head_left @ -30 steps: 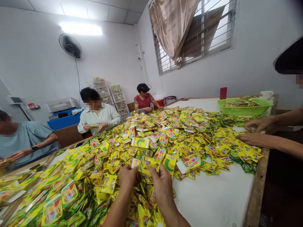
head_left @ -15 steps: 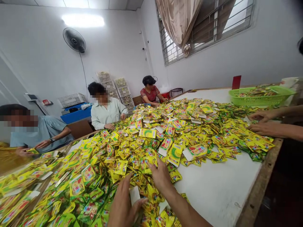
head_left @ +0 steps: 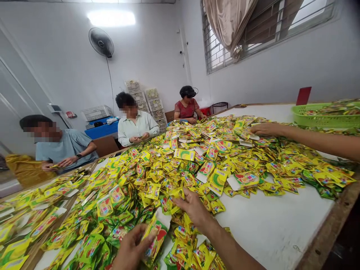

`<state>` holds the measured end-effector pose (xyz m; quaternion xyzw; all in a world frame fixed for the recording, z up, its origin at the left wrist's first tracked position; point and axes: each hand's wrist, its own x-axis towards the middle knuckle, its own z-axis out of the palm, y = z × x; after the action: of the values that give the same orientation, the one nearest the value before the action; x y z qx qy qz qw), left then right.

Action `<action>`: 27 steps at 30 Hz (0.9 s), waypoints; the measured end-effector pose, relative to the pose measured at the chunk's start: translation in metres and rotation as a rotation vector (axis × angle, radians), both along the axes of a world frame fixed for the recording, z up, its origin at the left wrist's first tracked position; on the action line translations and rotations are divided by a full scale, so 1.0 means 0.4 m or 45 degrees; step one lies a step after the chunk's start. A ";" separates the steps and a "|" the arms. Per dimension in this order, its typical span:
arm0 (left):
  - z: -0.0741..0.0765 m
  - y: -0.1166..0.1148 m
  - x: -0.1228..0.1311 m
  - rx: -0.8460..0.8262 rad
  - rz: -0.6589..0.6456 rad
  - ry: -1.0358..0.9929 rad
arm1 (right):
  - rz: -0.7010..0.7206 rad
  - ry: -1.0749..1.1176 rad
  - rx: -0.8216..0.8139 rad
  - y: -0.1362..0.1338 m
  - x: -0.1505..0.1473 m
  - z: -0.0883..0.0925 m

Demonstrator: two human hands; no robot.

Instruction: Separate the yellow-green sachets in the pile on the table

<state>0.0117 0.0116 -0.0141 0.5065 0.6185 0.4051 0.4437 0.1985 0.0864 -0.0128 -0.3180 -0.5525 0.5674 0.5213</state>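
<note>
In my left hand [head_left: 132, 244] is a small yellow printed carton [head_left: 158, 231], tilted upward, its white flap standing open at the top. The fingers and thumb wrap its sides. Just beyond it, my right hand [head_left: 194, 210] pinches a shiny yellow sachet [head_left: 176, 194] between thumb and fingers. Around and under both hands spreads a heap of yellow and green sachets [head_left: 153, 191], mixed with flat cartons. A yellow carton [head_left: 218, 182] with a barcode lies on the heap past my right hand.
From the right, another person's hand [head_left: 266, 129] reaches into the heap. A green basket [head_left: 323, 119] of packets stands at the back right. Several co-workers sit along the far left side. The white table [head_left: 270, 225] has a wooden edge [head_left: 323, 240] at right.
My left hand has closed on the carton and lifted it into view. My right hand now pinches a sachet. The hand at right has reached further across the heap. The view has shifted left.
</note>
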 end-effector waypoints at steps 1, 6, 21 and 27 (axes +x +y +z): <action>-0.005 -0.009 0.003 -0.011 0.072 -0.187 | 0.020 -0.062 0.036 -0.003 0.002 0.001; -0.009 -0.031 0.020 -0.050 0.076 -0.328 | -0.054 -0.520 0.199 -0.005 0.015 -0.019; -0.044 -0.034 0.030 0.080 0.290 -0.450 | -0.020 -0.722 0.320 -0.031 -0.026 -0.027; -0.049 -0.027 0.036 -0.046 0.280 -0.494 | -0.029 -0.681 0.232 -0.046 -0.041 -0.028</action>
<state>0.0261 0.0006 -0.0338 0.3405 0.5801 0.5297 0.5167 0.1822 0.0681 -0.0239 -0.4145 -0.7156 0.4052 0.3897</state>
